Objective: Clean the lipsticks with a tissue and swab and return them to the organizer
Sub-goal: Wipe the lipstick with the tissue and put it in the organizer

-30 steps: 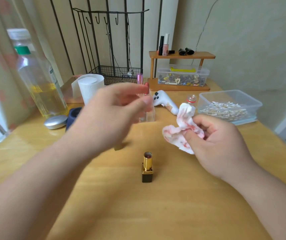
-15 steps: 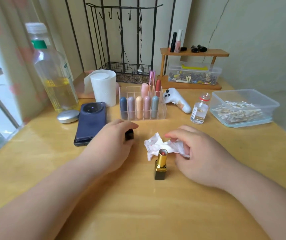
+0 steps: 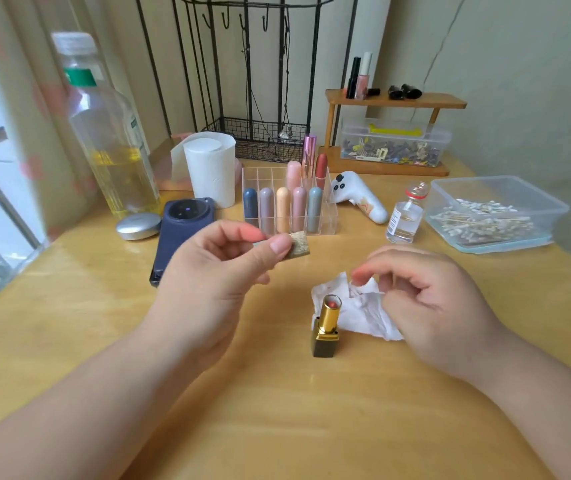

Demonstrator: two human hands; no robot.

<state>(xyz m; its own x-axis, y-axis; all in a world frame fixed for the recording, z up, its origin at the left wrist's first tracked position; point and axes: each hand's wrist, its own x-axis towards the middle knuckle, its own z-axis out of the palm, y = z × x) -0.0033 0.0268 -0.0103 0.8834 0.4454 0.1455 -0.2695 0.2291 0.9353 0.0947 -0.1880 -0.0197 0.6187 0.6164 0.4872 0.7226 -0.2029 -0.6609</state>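
Observation:
An open gold lipstick (image 3: pixel 326 325) stands upright on the wooden table, its red tip showing. My left hand (image 3: pixel 214 285) is raised over the table to the lipstick's upper left and pinches the lipstick cap (image 3: pixel 299 247) between thumb and fingers. A crumpled, red-stained tissue (image 3: pixel 356 315) lies just behind and right of the lipstick. My right hand (image 3: pixel 429 306) hovers over it, its curled fingertips pinching the tissue's top fold. The clear organizer (image 3: pixel 329 216) stands farther back with several capped lipsticks in its slots.
A clear box of cotton swabs (image 3: pixel 495 216) sits at the right, a small glass bottle (image 3: pixel 405 220) beside it. Left of the organizer are a dark phone (image 3: pixel 180 233), a tissue roll (image 3: pixel 211 168), a silver compact (image 3: pixel 138 226) and a big oil bottle (image 3: pixel 110 133). A white controller (image 3: pixel 360 199) lies behind.
My left hand came back from the organizer, picked the cap off the table and lifted it. My right hand set the tissue down behind the lipstick and rose slightly.

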